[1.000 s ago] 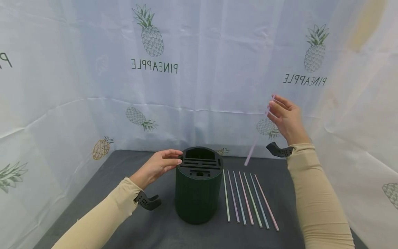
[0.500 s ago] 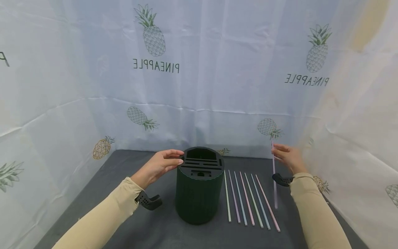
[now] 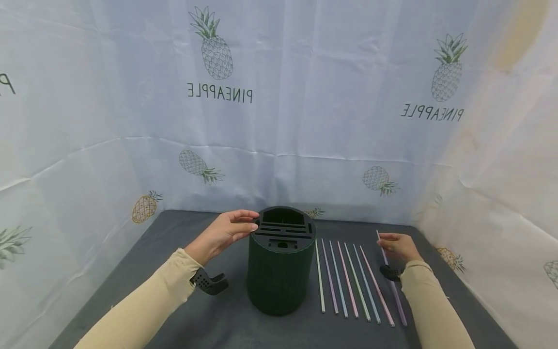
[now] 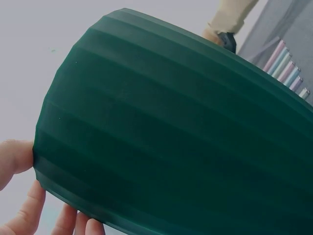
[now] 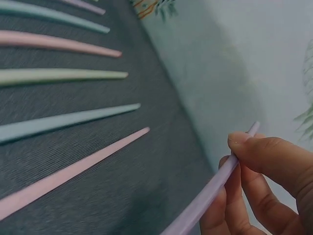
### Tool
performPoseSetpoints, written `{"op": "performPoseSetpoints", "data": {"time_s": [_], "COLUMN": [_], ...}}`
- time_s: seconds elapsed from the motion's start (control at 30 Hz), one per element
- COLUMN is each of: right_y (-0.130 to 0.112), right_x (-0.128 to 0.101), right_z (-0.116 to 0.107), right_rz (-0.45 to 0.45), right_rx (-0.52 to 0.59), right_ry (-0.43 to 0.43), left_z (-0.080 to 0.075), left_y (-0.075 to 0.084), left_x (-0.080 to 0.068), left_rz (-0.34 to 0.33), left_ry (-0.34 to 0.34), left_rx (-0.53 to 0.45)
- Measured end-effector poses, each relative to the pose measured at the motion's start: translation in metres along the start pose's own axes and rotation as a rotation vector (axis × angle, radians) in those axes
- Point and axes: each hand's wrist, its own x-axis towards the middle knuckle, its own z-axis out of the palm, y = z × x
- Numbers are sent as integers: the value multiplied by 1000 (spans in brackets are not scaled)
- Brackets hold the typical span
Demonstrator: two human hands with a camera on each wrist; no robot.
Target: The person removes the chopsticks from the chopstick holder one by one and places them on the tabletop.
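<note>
A dark green cylindrical utensil holder (image 3: pixel 279 276) with a slotted black top stands upright on the table. My left hand (image 3: pixel 224 232) rests on the left side of its rim, thumb and fingertips slightly spread. In the left wrist view the ribbed holder wall (image 4: pixel 161 117) fills most of the picture. My right hand (image 3: pixel 398 246) pinches a purple chopstick (image 5: pixel 208 193) near its thin far end, between thumb and fingers. The chopstick's thick end points toward me, close over the table. Left of it lies a row of several pastel chopsticks, the nearest one pink (image 3: pixel 378 288).
A dark grey cloth covers the table (image 3: pixel 205 310). White curtains (image 3: pixel 279 121) with pineapple prints surround it at the back and sides. The chopstick row sits between the holder and my right hand, thin ends pointing away.
My right hand has come down from in front of the back curtain to the table's right side, bringing the purple chopstick beside the row. My left hand stays at the holder's rim.
</note>
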Motion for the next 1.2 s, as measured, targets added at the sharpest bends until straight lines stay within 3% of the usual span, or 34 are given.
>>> {"op": "performPoseSetpoints", "data": {"time_s": [0.37,0.63,1.2], "right_y": [32,36,49], "right_x": [0,3,15], "right_z": [17,23,28], "right_rz": [111,154,166], "right_rx": [20,52,30], "right_ry": [7,23,36], "left_z": [0,1,0], "left_y": [0,1,1], "left_x": [0,0,0], "left_rz": [-4,-7,-8], "left_ry": [1,11,10], "left_rx": [3,3,-3]}}
